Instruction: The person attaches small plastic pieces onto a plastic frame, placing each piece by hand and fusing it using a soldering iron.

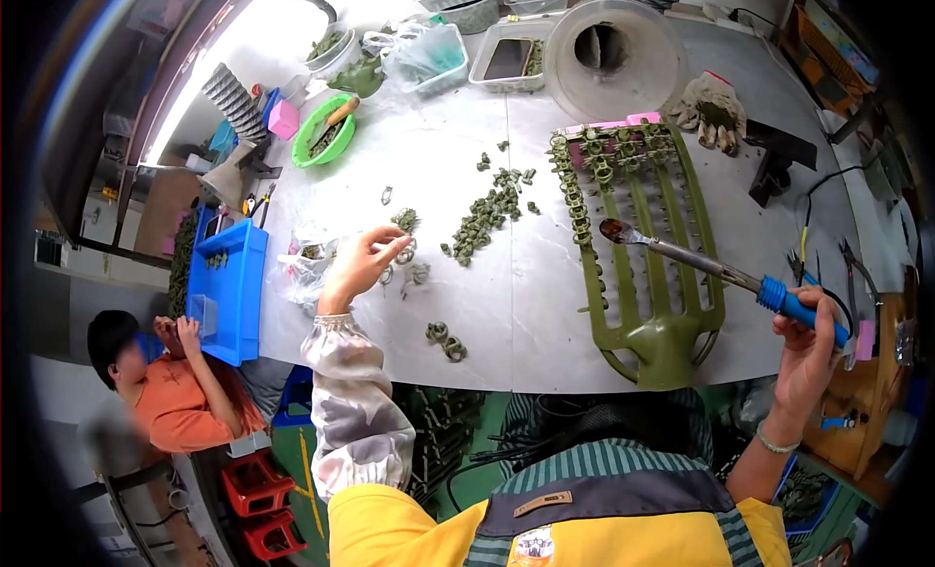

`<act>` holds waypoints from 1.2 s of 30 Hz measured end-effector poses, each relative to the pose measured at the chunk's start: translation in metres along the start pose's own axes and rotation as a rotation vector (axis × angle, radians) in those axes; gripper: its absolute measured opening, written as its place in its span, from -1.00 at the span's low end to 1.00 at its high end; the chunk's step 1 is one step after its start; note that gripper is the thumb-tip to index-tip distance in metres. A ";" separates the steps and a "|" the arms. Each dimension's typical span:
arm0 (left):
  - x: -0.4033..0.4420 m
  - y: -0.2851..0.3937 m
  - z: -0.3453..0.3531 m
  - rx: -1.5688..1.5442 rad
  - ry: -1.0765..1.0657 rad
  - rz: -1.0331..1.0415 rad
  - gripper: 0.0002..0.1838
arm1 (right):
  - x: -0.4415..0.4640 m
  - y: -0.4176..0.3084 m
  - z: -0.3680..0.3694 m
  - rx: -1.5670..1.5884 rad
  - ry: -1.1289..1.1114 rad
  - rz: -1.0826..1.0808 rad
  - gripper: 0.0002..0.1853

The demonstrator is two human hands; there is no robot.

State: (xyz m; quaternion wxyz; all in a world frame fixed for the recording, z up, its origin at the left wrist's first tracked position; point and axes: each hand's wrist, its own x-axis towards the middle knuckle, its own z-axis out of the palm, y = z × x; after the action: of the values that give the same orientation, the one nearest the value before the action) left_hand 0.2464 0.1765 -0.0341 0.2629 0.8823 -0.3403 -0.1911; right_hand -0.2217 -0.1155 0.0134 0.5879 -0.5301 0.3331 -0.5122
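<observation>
My right hand grips the blue handle of a soldering iron. Its dark, spoon-like tip is over the left side of a green slotted rack, lined with small green ring-shaped pieces along its left and top bars. My left hand is above the table with thumb and fingers drawn together. Just beyond its fingertips is a small green piece; whether the fingers hold anything is unclear. Loose green rings lie nearer me, and a heap of small green pieces lies mid-table.
A green bowl with a wooden-handled tool, a clear tub with a phone, a large translucent cylinder and a glove stand or lie farther back. Pliers lie right. At left, a person in orange works beside a blue tray.
</observation>
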 end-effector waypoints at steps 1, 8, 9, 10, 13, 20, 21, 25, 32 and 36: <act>0.005 -0.002 0.002 0.045 0.033 -0.023 -0.64 | 0.000 0.000 0.000 -0.005 -0.002 -0.003 -0.73; 0.055 -0.032 0.043 0.376 0.308 0.197 -0.62 | -0.001 -0.001 -0.003 -0.005 -0.008 -0.007 -0.73; 0.062 -0.034 0.040 0.144 0.284 0.121 -0.63 | -0.001 -0.002 -0.004 -0.007 -0.005 -0.008 -0.72; 0.067 -0.035 0.037 -0.089 0.254 0.043 -0.64 | -0.001 -0.003 -0.005 -0.007 -0.003 -0.013 -0.72; 0.055 -0.006 0.026 -0.573 0.388 -0.144 -0.68 | 0.000 -0.001 -0.008 -0.004 -0.002 -0.022 -0.72; 0.037 -0.027 0.005 -0.063 0.369 -0.184 -0.78 | -0.001 -0.001 -0.010 -0.014 -0.002 -0.012 -0.73; 0.040 -0.031 0.007 -0.006 0.354 -0.220 -0.80 | -0.001 -0.002 -0.009 -0.017 -0.001 -0.009 -0.73; 0.067 -0.031 0.024 -0.183 0.289 -0.131 -0.79 | -0.002 -0.004 -0.010 -0.022 -0.008 -0.018 -0.73; 0.121 -0.015 0.039 0.105 0.268 -0.273 -0.67 | -0.002 -0.007 -0.009 -0.010 -0.020 -0.046 -0.73; 0.114 -0.017 0.042 -0.154 0.283 -0.187 -0.69 | -0.002 -0.010 -0.006 -0.005 -0.038 -0.050 -0.72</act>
State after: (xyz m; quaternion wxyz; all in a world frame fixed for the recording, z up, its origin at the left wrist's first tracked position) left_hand 0.3126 0.0931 -0.0950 0.3562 0.9053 -0.2010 -0.1144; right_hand -0.2303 -0.1147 0.0217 0.5796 -0.5496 0.3097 -0.5158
